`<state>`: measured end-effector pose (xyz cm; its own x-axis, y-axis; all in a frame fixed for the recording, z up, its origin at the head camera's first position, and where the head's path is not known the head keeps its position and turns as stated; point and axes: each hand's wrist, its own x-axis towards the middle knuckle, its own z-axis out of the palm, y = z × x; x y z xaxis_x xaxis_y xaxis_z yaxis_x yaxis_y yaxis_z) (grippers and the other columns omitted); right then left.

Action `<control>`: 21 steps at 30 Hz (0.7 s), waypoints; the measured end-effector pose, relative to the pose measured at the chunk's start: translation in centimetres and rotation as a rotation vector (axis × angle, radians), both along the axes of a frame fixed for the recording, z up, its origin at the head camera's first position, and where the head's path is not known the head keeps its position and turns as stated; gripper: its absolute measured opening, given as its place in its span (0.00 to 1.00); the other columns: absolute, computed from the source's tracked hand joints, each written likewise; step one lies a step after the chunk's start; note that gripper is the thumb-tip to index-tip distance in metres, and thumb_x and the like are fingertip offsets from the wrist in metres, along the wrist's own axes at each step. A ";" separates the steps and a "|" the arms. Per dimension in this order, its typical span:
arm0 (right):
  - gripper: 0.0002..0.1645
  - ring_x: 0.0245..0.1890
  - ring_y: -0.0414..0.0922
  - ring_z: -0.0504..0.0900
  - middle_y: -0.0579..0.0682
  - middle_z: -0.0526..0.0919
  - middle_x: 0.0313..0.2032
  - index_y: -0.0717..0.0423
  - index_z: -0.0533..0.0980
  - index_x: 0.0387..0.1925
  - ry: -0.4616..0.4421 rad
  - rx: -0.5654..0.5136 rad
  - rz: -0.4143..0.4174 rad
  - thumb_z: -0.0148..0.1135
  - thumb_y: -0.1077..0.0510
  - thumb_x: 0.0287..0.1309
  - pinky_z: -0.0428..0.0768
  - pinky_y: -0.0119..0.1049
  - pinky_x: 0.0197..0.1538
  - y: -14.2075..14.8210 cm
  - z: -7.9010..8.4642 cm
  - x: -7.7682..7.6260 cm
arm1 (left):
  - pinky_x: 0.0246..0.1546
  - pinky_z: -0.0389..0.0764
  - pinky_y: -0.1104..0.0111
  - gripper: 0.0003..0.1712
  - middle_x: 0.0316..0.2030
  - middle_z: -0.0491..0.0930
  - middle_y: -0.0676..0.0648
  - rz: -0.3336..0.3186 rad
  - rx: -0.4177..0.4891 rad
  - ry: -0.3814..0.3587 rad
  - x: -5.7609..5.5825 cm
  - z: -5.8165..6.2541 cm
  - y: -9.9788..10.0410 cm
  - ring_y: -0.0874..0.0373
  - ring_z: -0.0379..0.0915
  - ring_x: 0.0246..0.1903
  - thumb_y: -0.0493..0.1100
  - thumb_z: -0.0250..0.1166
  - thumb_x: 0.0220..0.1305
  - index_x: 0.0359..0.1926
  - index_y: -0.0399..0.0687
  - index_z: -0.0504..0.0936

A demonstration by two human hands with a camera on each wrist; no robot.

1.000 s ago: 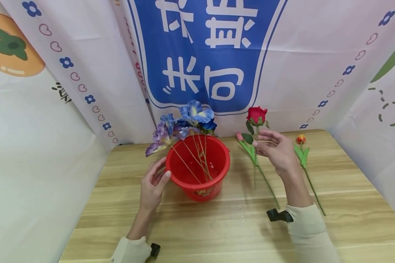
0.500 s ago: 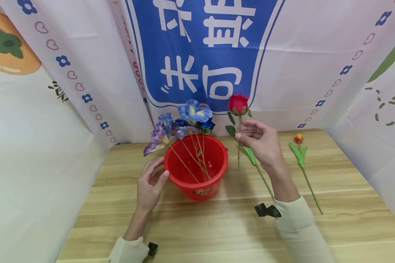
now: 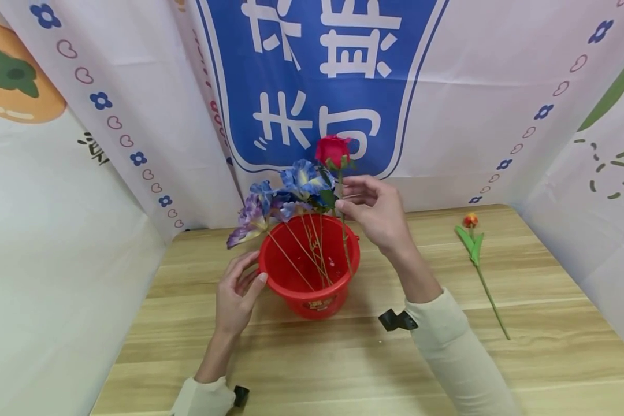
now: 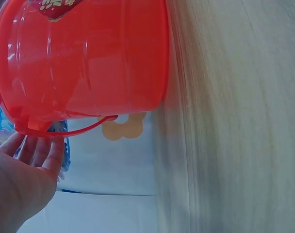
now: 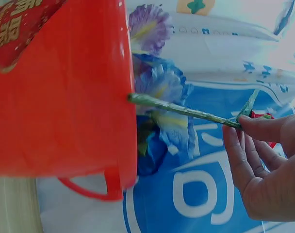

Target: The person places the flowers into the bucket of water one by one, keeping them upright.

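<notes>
The red bucket point(image 3: 352, 263) stands on the wooden table, with several blue and purple artificial flowers point(image 3: 307, 176) leaning inside it. My right hand point(image 3: 379, 214) pinches the stem of an artificial red rose point(image 3: 333, 151) between thumb and fingers, bloom upward. In the right wrist view the lower end of the rose stem point(image 5: 176, 108) comes right at the bucket's rim, in front of the blue flowers. My left hand point(image 3: 235, 297) rests at the bucket's left side. In the left wrist view its extended fingers point(image 4: 53, 158) touch the rim near the handle point(image 4: 84, 130).
An artificial orange-red tulip point(image 3: 470, 219) with green leaves lies on the right of the table point(image 3: 301, 358). Printed cloth point(image 3: 463, 127) hangs behind the table and at both sides. My right forearm crosses the table to the bucket's right.
The right hand has carried the rose leftward and up, from beside the bucket to its right rim. It now covers the spot where a pink tulip lay. The left hand has stayed at the bucket.
</notes>
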<state>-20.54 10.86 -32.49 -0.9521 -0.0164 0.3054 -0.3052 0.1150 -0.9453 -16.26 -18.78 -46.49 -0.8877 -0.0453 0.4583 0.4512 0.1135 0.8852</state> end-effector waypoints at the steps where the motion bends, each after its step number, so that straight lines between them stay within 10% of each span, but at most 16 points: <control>1: 0.25 0.45 0.50 0.89 0.64 0.87 0.52 0.63 0.82 0.62 0.006 0.009 0.002 0.74 0.67 0.64 0.93 0.34 0.44 -0.3 0.1 0.0 | 0.63 0.85 0.73 0.26 0.65 0.77 0.33 -0.002 -0.002 0.000 0.0 0.0 0.0 0.62 0.80 0.63 0.25 0.67 0.68 0.66 0.29 0.80; 11: 0.24 0.48 0.53 0.90 0.60 0.89 0.49 0.60 0.84 0.61 0.057 0.053 0.061 0.75 0.68 0.63 0.92 0.41 0.57 -3.5 0.3 -0.3 | 0.62 0.84 0.75 0.26 0.65 0.77 0.33 -0.005 -0.005 0.013 0.0 0.0 0.0 0.62 0.79 0.63 0.26 0.68 0.68 0.66 0.30 0.80; 21: 0.20 0.45 0.51 0.91 0.59 0.91 0.47 0.59 0.85 0.57 0.004 0.089 0.123 0.74 0.67 0.63 0.93 0.40 0.50 -6.5 -2.1 0.0 | 0.62 0.84 0.74 0.26 0.65 0.78 0.36 -0.004 -0.002 -0.006 0.0 0.0 0.0 0.61 0.79 0.63 0.26 0.69 0.68 0.66 0.31 0.81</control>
<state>-20.55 4.38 -34.63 -0.9401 -0.1600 0.3009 -0.3255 0.1602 -0.9319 -16.22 -18.74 -46.44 -0.8905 -0.0409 0.4531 0.4464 0.1137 0.8876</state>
